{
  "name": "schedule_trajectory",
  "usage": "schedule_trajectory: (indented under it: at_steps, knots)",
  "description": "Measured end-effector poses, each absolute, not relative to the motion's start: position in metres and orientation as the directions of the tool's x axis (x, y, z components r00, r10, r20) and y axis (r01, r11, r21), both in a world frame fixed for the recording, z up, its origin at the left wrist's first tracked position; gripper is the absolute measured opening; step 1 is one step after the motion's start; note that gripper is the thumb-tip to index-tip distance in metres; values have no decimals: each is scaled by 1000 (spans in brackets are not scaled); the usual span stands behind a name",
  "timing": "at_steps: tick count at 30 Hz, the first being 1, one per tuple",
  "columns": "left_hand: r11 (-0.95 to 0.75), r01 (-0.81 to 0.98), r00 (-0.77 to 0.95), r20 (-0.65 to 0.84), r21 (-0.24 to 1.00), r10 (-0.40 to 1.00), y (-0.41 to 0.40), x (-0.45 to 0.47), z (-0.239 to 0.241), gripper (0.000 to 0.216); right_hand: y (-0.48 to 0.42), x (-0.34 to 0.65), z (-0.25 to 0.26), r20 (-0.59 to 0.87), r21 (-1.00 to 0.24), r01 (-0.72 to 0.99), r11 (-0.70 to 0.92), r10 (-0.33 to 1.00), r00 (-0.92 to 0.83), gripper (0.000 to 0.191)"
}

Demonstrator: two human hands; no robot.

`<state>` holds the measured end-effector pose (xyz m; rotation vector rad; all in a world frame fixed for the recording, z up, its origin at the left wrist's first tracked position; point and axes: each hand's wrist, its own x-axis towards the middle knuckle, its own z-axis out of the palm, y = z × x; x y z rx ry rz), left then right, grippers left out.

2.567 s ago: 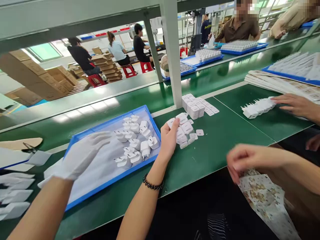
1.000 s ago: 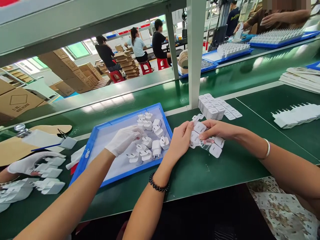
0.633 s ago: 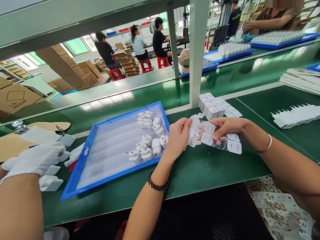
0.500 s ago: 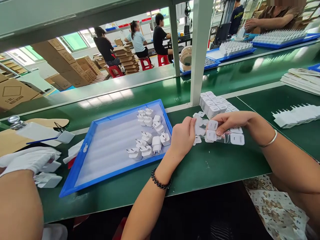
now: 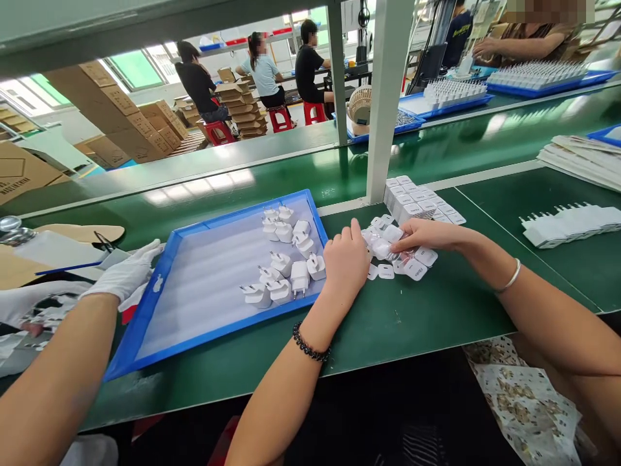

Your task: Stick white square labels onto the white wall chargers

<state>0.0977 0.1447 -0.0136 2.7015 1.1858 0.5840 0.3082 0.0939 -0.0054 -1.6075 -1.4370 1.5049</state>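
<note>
My right hand [image 5: 427, 234], with a silver bangle on the wrist, pinches a thin clear plastic strip with white rounded-square pieces [image 5: 416, 268] at its lower edge. Each piece bears a small slot mark. My left hand [image 5: 347, 259], wearing black beads, is beside a loose heap of similar white pieces [image 5: 385, 270]. Its fingers are curled and one points up; anything in its grasp is hidden. Left of it, a blue tray [image 5: 194, 343] carries several white plug adapters [image 5: 299, 278] with metal pins. Behind my right hand stands a block of white square pieces [image 5: 412, 197].
A co-worker's white-gloved hand [image 5: 123, 275] reaches to the tray's left edge. A grey post [image 5: 383, 103] rises behind the pieces. A row of white adapters [image 5: 572, 223] lies at right, near stacked sheets [image 5: 577, 162]. Trays of adapters [image 5: 458, 94] stand farther back.
The plastic strip has moved left and down toward the heap, with my right hand. My left hand's index finger has lifted. The co-worker's gloved hand has moved to the blue tray.
</note>
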Motion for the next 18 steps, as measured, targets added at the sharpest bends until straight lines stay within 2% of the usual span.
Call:
schedule_trajectory:
  at_steps: [2, 4, 7, 9, 11, 14, 18]
  knots:
    - [-764, 560, 660, 386, 320, 645, 145, 96, -14, 46, 92, 302, -5, -362, -905, 298, -302, 916, -172, 36]
    - [-813, 372, 723, 409, 448, 556, 143, 97, -15, 46, 89, 296, -3, -331, -925, 258, -279, 925, -188, 36]
    - [-662, 135, 800, 313, 737, 512, 140, 98, -17, 45, 84, 287, -1, -297, -943, 224, -246, 927, -230, 37]
    - [-505, 57, 818, 250, 861, 519, 139, 99, -15, 49, 82, 282, -1, -287, -949, 211, -236, 921, -264, 36]
    - [-417, 32, 820, 215, 908, 530, 137, 99, -12, 47, 80, 279, 0, -278, -952, 209, -223, 915, -292, 32]
    - [-382, 48, 815, 186, 923, 549, 134, 98, -9, 42, 79, 275, 2, -260, -956, 217, -197, 911, -319, 28]
    - [-334, 50, 797, 164, 941, 581, 132, 100, -10, 50, 78, 273, 4, -246, -964, 187, -191, 909, -338, 29]
